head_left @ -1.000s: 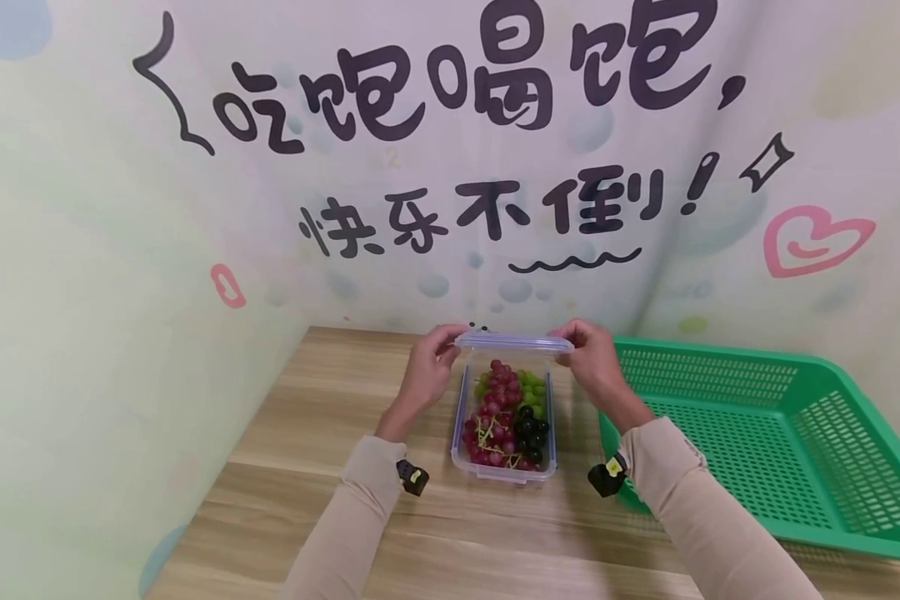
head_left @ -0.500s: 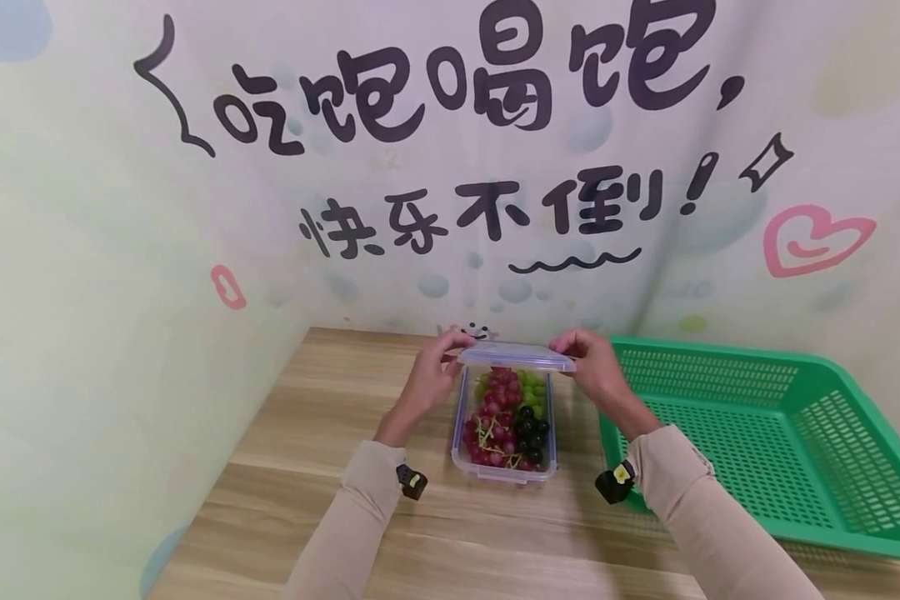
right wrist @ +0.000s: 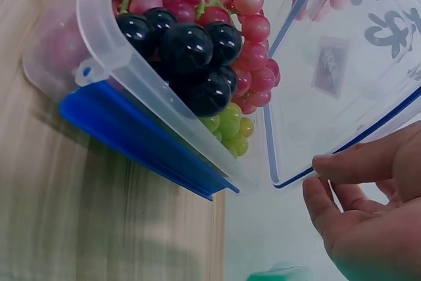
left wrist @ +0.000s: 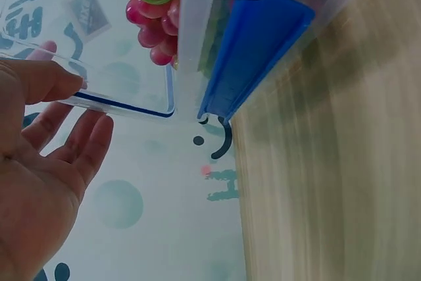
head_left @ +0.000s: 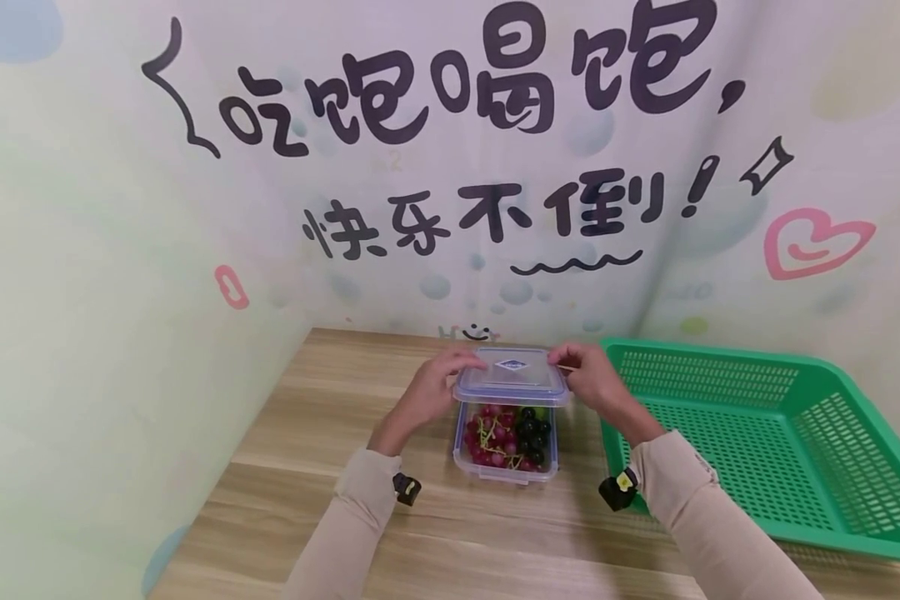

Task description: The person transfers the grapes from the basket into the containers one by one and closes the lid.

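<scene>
A clear lid [head_left: 512, 382] with a blue seal line tilts above the back half of a clear plastic food container [head_left: 504, 475]. My left hand [head_left: 432, 387] pinches the lid's left edge between thumb and fingers. At the opposite edge, my right hand [head_left: 594, 379] pinches the lid the same way. Inside the container lie red grapes [right wrist: 253, 54], black grapes [right wrist: 187, 51] and some green grapes [right wrist: 230, 126]; the lid hides the rear ones in the head view. Blue side flaps [left wrist: 260, 51] hang open along the container's sides.
A large green plastic basket [head_left: 750, 450] stands on the wooden table [head_left: 270, 483] to the right, close to my right forearm. Behind the table hangs a printed wall cloth [head_left: 390, 292] with black lettering.
Both hands have lowered the lid and tipped its front edge toward me. Its top face with a blue diamond label now shows, and it covers the rear grapes.
</scene>
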`<state>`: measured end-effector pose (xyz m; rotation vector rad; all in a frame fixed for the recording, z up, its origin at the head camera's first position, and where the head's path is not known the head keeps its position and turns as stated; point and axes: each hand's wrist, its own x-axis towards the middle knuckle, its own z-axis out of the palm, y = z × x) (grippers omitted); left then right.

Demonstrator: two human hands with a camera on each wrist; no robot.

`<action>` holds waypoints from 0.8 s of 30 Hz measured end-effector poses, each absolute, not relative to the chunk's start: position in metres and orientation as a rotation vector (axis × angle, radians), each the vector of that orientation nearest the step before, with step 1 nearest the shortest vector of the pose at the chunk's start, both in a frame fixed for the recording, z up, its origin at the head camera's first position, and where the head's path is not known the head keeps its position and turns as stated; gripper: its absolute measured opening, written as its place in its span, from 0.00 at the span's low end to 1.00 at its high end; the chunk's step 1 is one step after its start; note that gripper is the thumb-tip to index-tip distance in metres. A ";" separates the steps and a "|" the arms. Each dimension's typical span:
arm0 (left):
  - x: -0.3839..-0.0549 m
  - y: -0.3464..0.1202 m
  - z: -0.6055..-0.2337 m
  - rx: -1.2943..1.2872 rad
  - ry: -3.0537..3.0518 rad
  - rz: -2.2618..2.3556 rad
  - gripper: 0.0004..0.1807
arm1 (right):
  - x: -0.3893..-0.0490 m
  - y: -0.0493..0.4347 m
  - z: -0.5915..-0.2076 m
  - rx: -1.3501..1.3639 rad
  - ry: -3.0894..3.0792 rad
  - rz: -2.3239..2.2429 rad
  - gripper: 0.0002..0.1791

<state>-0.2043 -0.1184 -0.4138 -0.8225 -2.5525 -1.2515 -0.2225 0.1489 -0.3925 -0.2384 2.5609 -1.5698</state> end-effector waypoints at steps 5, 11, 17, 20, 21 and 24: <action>-0.199 -0.118 -0.418 -0.827 -2.598 -1.192 0.19 | -0.218 0.148 -0.396 -0.198 2.576 -1.492 0.18; -0.195 -0.119 -0.426 -0.819 -2.594 -1.152 0.16 | -0.214 0.144 -0.401 -0.129 2.598 -1.418 0.15; -0.192 -0.121 -0.439 -0.860 -2.552 -1.109 0.16 | -0.208 0.137 -0.404 -0.035 2.620 -1.366 0.15; -0.190 -0.122 -0.443 -0.865 -2.542 -1.123 0.16 | -0.206 0.133 -0.404 0.002 2.636 -1.340 0.16; -0.189 -0.122 -0.445 -0.870 -2.531 -1.131 0.16 | -0.205 0.131 -0.404 0.008 2.644 -1.328 0.17; -0.187 -0.122 -0.449 -0.883 -2.522 -1.125 0.16 | -0.202 0.129 -0.404 0.017 2.659 -1.294 0.18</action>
